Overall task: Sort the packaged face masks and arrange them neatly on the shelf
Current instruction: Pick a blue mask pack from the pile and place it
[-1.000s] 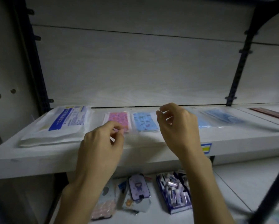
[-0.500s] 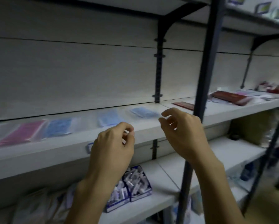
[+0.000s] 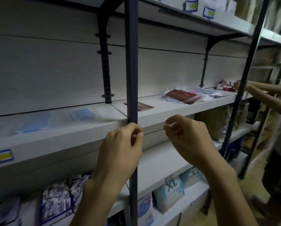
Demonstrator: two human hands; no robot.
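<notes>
2 hands raised before the mask shelf

The left hand (image 3: 120, 149) curls its grip, thumb against fingertips; whether it pinches anything I cannot tell. The right hand (image 3: 187, 141) hangs loosely curled, holding nothing. Blue packaged masks (image 3: 82, 113) lie flat on the shelf (image 3: 169, 110) beyond them, red packs (image 3: 183, 96) further right.

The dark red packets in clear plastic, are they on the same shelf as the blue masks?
Yes, the dark red packets lie further right on the same white shelf as the blue masks.
</notes>
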